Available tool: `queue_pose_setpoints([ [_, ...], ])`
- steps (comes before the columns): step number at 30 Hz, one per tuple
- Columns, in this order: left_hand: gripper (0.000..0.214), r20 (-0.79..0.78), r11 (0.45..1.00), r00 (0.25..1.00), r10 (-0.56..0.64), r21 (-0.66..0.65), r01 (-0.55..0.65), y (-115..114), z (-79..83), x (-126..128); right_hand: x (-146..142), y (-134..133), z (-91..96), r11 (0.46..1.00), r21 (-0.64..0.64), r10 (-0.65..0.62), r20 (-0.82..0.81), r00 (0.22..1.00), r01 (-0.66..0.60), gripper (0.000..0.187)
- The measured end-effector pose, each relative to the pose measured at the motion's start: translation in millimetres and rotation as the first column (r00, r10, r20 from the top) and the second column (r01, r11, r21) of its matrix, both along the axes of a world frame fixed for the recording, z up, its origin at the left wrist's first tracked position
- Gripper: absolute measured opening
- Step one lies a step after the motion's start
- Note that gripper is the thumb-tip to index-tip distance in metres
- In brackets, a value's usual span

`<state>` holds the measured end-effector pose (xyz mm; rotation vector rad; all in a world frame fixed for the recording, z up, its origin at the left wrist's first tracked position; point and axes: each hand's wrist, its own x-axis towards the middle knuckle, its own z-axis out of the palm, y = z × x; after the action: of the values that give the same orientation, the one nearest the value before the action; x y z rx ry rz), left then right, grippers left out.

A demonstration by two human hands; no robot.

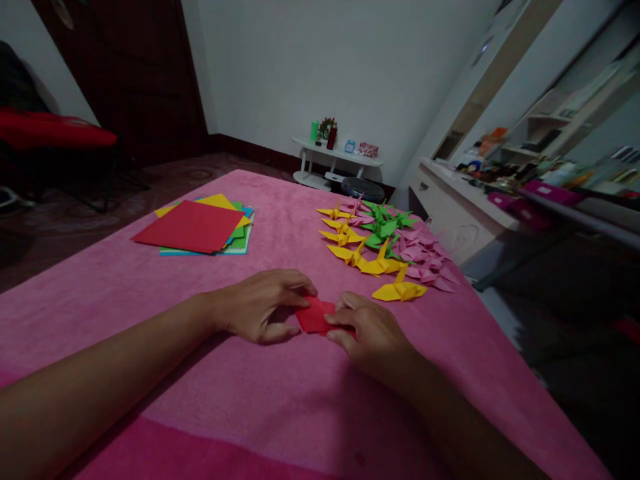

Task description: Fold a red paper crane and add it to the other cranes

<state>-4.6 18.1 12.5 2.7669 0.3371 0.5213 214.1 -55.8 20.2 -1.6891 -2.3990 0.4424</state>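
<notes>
A small folded piece of red paper (314, 315) lies on the pink cloth (280, 393) in front of me. My left hand (263, 305) pinches its left edge between thumb and fingers. From the other side, my right hand (370, 331) presses and pinches its right edge with curled fingers. Both hands rest on the cloth.
A stack of coloured paper sheets (197, 227) with a red one on top lies at the far left. Several folded paper cranes, yellow (367, 260), green (385, 223) and pink (425, 260), sit at the far right. A desk (460, 207) stands beyond the right edge.
</notes>
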Motion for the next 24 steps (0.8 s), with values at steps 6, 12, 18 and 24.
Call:
queue_pose_setpoints([
  [6,0.041,0.0,0.993,1.0,0.029,0.111,-0.029,-3.4,-11.0,5.2,1.1,0.9,-5.6,1.0,0.016,0.013,-0.029,0.999,-0.013,0.011],
  [12,0.026,0.028,0.983,0.997,0.071,0.17,-0.075,-10.5,-17.9,7.4,1.7,0.8,-7.9,0.999,0.039,0.014,-0.058,0.998,-0.011,0.008],
  [18,0.026,0.098,0.99,0.987,0.129,0.052,-0.135,-18.5,-19.5,6.0,3.2,0.0,-13.9,0.998,0.063,0.007,-0.12,0.993,0.0,0.013],
  [24,0.02,0.109,0.94,0.95,0.293,-0.211,-0.266,-21.6,-30.5,6.0,-0.1,2.5,-24.7,0.988,0.155,0.012,-0.2,0.98,0.019,0.014],
])
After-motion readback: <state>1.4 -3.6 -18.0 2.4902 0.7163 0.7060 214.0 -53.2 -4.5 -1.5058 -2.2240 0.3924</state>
